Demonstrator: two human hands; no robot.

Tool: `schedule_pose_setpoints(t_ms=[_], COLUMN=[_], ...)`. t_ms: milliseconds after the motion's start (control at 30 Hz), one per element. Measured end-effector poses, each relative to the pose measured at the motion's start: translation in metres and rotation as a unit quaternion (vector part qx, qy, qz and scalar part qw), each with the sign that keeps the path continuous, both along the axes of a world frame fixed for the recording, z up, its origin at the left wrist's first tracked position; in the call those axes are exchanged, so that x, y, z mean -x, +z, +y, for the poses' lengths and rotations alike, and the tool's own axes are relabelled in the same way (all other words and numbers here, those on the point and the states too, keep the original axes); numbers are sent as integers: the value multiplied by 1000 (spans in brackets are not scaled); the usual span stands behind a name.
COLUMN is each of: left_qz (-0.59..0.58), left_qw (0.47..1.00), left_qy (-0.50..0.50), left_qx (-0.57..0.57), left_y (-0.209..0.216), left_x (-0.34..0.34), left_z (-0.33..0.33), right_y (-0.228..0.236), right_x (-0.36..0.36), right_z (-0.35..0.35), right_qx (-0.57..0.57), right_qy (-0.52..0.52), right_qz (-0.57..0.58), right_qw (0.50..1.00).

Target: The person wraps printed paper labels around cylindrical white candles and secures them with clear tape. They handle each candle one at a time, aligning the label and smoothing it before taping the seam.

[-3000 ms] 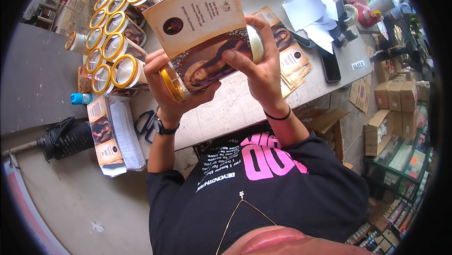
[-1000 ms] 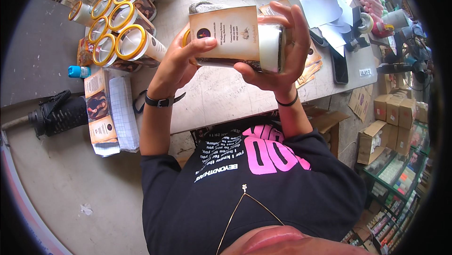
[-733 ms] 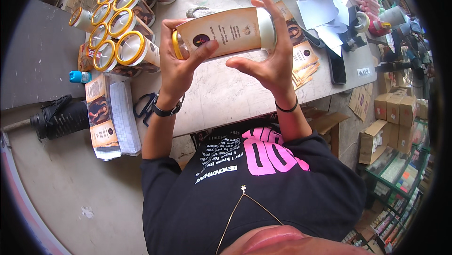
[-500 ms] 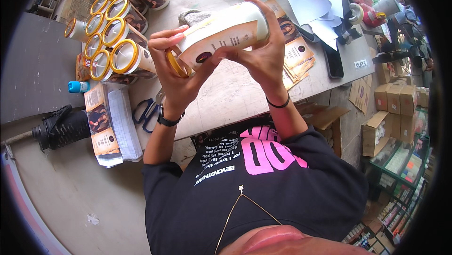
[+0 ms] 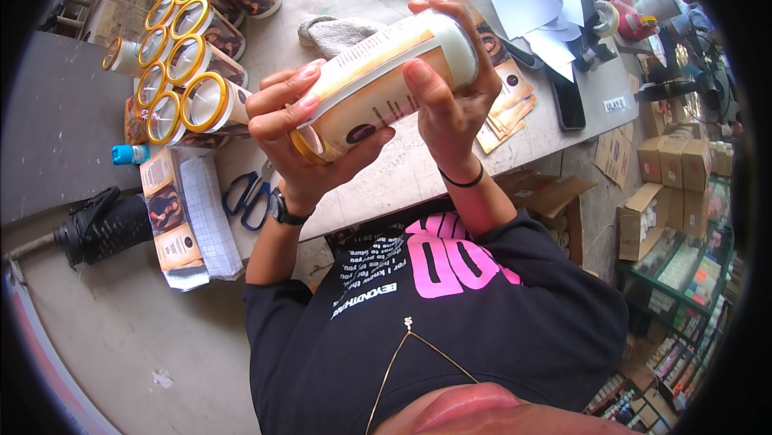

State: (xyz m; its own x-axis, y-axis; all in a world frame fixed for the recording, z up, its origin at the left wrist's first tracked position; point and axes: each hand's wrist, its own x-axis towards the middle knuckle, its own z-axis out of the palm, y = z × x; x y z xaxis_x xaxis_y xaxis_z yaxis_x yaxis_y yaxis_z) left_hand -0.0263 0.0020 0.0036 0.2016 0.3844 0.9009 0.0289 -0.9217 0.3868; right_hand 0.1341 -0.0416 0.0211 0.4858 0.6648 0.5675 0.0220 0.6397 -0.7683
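Note:
A white jar point(image 5: 460, 59) with a gold rim is held tilted above the table between my two hands. A printed cream-and-brown label point(image 5: 386, 91) wraps round its side, with one long label edge facing me. My left hand point(image 5: 310, 149) grips the gold-rimmed end, its fingers over the far side and its thumb along the underside. Curled round the white base end is my right hand point(image 5: 454, 109), its thumb pressed on the label near that edge. Behind the jar lies a grey cloth point(image 5: 334, 34).
Several labelled jars with gold rims point(image 5: 205, 103) stand at the left. Nearby are a box-like stack of labels point(image 5: 173, 218), blue-handled scissors point(image 5: 248, 200) and a blue-capped item point(image 5: 130, 154). To the right lie loose labels point(image 5: 508, 105), a black phone point(image 5: 568, 101) and white paper sheets point(image 5: 537, 9).
The jar has rolled in my hands, showing more of the label's upper part. My right thumb has moved up and away from my left thumb, onto the label near its edge.

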Motion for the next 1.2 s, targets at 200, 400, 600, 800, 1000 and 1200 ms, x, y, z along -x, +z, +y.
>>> schedule_pose_setpoints(t_ms=[200, 400, 600, 800, 1000, 1200], left_qz=[-2, -16, 5, -37, -103, -146], left_qw=[999, 983, 977, 947, 935, 934], left_qy=[-35, -67, -101, -170, -153, -82], left_qx=[42, 168, 189, 272, 303, 316], left_y=[-6, -3, 1, 14, 12, 5], left_x=[1, -1, 3, 8, 4, 1], left_z=[5, 1, -2, -6, -11, -7], right_y=[-6, -15, -18, -21, -19, 7], right_x=[-1, 4, 7, 3, -3, -15], right_z=[5, 11, 15, 14, 14, 2], right_qx=[-10, -46, -74, -80, -56, 61], right_qy=[-18, -38, -52, -80, -62, 63], right_qz=[41, 50, 51, -20, -90, -241], right_qw=[999, 997, 995, 993, 992, 967])
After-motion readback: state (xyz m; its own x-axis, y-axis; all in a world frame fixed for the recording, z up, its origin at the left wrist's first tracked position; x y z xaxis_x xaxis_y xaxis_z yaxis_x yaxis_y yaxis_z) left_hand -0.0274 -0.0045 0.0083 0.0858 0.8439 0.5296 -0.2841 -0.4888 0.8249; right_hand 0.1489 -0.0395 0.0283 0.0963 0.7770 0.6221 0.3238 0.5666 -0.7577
